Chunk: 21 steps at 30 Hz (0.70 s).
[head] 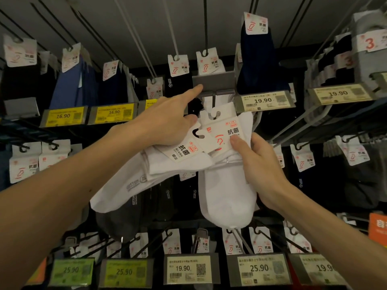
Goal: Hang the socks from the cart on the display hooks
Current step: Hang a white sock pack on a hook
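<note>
Two packs of white socks with card headers are up at the display. My right hand (257, 162) grips one white sock pack (228, 191), thumb on its card header (226, 130), whose hole is at the tip of a black display hook (214, 101). My left hand (165, 120) holds the other white sock pack (129, 185) against its palm with the lower fingers, while its forefinger points up and touches the grey label holder (213, 81) above the hook.
Rows of hooks with dark, blue, grey and white sock packs fill the wall all around. Price tags reading 16.90 (62, 116), 19.90 (262, 100) and 25.90 (259, 268) jut out on rails. An orange sign (377, 229) is at the right edge.
</note>
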Each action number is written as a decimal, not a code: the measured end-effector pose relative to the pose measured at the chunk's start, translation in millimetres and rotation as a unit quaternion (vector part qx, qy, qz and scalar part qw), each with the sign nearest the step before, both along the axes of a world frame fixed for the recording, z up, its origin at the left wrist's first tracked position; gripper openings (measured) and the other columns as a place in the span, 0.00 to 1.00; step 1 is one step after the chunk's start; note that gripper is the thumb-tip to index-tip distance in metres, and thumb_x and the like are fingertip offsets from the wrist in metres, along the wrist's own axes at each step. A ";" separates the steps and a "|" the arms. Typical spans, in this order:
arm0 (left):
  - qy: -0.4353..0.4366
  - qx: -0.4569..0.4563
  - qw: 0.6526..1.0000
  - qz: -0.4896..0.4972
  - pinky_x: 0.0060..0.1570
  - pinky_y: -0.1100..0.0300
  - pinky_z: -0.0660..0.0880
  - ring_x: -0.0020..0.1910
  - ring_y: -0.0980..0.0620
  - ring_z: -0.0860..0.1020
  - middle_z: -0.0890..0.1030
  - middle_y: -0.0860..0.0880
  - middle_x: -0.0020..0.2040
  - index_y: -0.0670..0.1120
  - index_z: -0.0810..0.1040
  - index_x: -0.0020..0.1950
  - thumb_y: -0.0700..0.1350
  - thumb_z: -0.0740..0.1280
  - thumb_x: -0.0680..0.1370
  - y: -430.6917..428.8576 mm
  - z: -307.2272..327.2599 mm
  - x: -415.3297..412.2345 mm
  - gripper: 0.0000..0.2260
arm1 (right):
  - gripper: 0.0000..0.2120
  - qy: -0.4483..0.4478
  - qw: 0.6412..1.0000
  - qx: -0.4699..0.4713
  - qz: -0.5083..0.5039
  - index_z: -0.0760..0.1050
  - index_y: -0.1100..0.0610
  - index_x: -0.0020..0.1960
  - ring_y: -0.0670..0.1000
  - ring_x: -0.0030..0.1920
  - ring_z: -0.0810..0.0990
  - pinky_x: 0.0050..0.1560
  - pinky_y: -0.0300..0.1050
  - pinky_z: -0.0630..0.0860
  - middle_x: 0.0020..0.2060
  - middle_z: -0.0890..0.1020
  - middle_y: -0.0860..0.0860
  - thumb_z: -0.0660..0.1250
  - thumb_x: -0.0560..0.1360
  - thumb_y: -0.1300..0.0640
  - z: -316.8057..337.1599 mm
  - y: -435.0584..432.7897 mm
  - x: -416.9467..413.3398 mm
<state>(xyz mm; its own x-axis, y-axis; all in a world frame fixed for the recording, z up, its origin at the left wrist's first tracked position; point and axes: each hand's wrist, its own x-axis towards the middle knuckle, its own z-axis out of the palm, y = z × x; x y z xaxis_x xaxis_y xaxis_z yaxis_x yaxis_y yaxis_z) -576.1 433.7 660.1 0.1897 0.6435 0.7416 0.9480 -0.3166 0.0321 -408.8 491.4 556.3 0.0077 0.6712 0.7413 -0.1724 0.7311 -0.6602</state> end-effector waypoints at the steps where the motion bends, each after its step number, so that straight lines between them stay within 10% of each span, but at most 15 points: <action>1: 0.002 0.001 1.000 0.002 0.34 0.59 0.70 0.33 0.53 0.74 0.75 0.50 0.33 0.63 0.49 0.80 0.50 0.60 0.84 0.3 0.7 0.4 0.29 | 0.05 0.001 1.000 -0.003 -0.004 0.76 0.47 0.55 0.46 0.50 0.85 0.50 0.46 0.83 0.51 0.86 0.45 0.63 0.82 0.53 1.6 0.9 -1.4; 17: 0.019 -0.008 1.000 0.020 0.33 0.60 0.67 0.37 0.54 0.73 0.74 0.51 0.39 0.60 0.47 0.81 0.50 0.59 0.85 7.2 3.7 3.9 0.29 | 0.09 -0.012 0.996 -0.083 -0.011 0.80 0.54 0.56 0.48 0.45 0.86 0.45 0.46 0.82 0.46 0.87 0.48 0.64 0.81 0.51 11.4 10.8 -2.9; 21: 0.022 -0.004 0.999 0.023 0.48 0.56 0.69 0.48 0.50 0.74 0.76 0.48 0.61 0.60 0.45 0.81 0.51 0.59 0.84 15.8 3.0 2.7 0.30 | 0.10 -0.032 0.995 -0.084 -0.039 0.80 0.53 0.55 0.50 0.48 0.86 0.53 0.52 0.82 0.47 0.87 0.48 0.64 0.81 0.49 6.4 21.0 -4.3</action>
<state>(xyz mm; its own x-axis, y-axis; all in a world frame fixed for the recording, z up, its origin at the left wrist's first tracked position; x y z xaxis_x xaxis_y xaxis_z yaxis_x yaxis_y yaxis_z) -573.4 449.4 663.2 0.1912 0.6582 0.7281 0.9622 -0.2721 -0.0067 -413.1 512.4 562.6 0.0216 0.7846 0.6197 -0.0727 0.6194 -0.7817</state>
